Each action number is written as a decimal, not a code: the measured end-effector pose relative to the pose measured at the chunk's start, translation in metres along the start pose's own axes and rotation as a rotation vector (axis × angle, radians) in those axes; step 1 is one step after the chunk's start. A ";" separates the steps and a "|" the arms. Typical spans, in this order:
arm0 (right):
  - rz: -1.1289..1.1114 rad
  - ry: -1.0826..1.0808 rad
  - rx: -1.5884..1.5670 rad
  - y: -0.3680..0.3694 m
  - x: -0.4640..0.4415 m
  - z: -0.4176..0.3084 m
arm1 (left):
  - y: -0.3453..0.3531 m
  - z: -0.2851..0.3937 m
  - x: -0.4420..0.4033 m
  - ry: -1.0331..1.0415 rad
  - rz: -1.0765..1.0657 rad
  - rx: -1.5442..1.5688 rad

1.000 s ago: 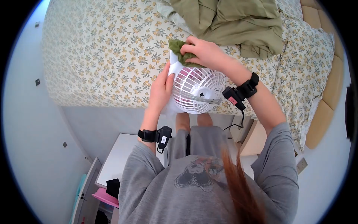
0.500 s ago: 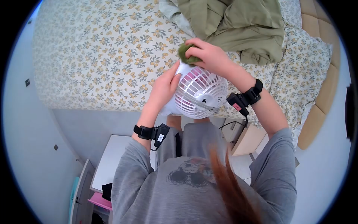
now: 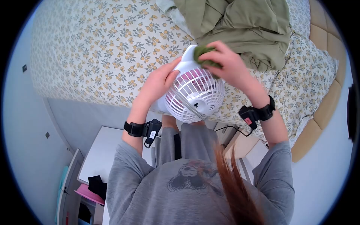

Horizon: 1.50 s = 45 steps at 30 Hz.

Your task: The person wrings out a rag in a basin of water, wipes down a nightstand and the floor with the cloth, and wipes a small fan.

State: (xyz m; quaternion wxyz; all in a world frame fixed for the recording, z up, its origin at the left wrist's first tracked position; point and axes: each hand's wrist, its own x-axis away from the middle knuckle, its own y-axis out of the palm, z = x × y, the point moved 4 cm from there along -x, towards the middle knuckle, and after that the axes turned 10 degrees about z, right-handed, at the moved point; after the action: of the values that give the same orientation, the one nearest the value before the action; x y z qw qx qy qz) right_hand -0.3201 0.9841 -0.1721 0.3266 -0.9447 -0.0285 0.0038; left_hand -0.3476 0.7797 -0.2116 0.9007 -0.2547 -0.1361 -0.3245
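A small white fan (image 3: 212,98) with a round grille is held in front of me at the bed's near edge. Pinkish blades show through its bars. My left hand (image 3: 159,80) grips the fan's white body from the left, thumb and fingers on its side near the grille's rim. In my right hand (image 3: 228,67) is a bunched green cloth (image 3: 202,55), its fingers curled over it. The cloth lies against or just beside the fan's upper part; exact contact is hard to see.
The bed has a lemon-patterned sheet (image 3: 101,56). A rumpled olive-green blanket (image 3: 243,32) lies at the top, with a patterned pillow (image 3: 307,75) by the tan headboard (image 3: 324,114). A white table (image 3: 101,150) and pink item (image 3: 90,194) are low on the left.
My right hand and the cloth have shifted right, off the tip of the fan's white part. The fan has moved slightly left and turned a little, with my left hand still on it.
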 end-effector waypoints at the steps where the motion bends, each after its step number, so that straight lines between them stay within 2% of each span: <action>1: -0.039 -0.092 0.095 0.011 -0.002 -0.007 | 0.002 0.001 -0.001 0.027 0.005 -0.002; 2: -0.077 -0.185 0.189 0.023 -0.004 -0.014 | 0.003 0.000 -0.002 0.022 0.007 -0.002; 3: -0.010 -0.329 0.252 0.032 -0.006 -0.017 | 0.004 -0.001 -0.003 0.024 0.012 -0.059; 5: -0.013 -0.323 0.259 0.031 -0.009 -0.011 | 0.004 -0.004 0.000 0.018 0.020 -0.124; 8: -0.025 -0.288 0.292 0.021 -0.009 0.005 | 0.007 0.000 0.002 0.078 0.051 -0.059; 14: -0.038 -0.432 0.248 0.038 -0.007 -0.011 | 0.011 0.003 0.002 0.076 0.075 -0.079; 18: -0.050 -0.260 0.191 0.024 -0.006 0.004 | 0.010 0.000 0.007 0.006 0.063 -0.103; 20: -0.131 -0.048 0.358 0.004 -0.002 0.034 | 0.012 0.003 0.007 0.011 0.062 -0.081; 21: -0.132 -0.048 0.364 -0.006 0.003 0.041 | 0.013 0.004 0.009 0.028 0.052 -0.031; 23: -0.182 0.172 0.344 -0.014 0.013 0.055 | 0.013 0.008 0.011 0.034 0.048 0.021; 24: -0.192 0.170 0.339 -0.011 0.016 0.057 | 0.014 0.010 0.010 0.018 0.048 0.035; 26: -0.034 0.178 0.047 -0.010 0.019 0.053 | 0.013 0.016 0.007 0.005 0.042 0.043; 29: 0.000 0.124 0.001 0.004 0.017 0.047 | 0.017 0.023 0.004 -0.043 0.012 -0.013; 31: -0.062 0.162 -0.001 0.006 0.013 0.045 | 0.022 0.027 0.004 -0.136 0.119 -0.104; 34: -0.140 0.212 0.003 0.006 0.012 0.044 | 0.029 0.031 0.006 -0.150 0.224 -0.125; 35: -0.160 0.228 0.006 0.006 0.013 0.044 | 0.033 0.031 0.006 -0.150 0.219 -0.127; 37: -0.154 0.236 -0.017 0.004 0.015 0.041 | 0.036 0.032 0.007 -0.059 0.367 -0.135; 43: -0.119 0.181 -0.032 0.004 0.017 0.037 | 0.039 0.037 0.009 -0.147 0.349 -0.237; 45: -0.110 0.168 -0.024 0.005 0.018 0.037 | 0.039 0.036 0.009 -0.120 0.358 -0.242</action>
State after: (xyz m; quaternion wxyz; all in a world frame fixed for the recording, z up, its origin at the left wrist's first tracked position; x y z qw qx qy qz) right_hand -0.3030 1.0037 -0.2040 0.3161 -0.9426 -0.0528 -0.0938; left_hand -0.3180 0.8207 -0.1921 0.8971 -0.3999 -0.1020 -0.1577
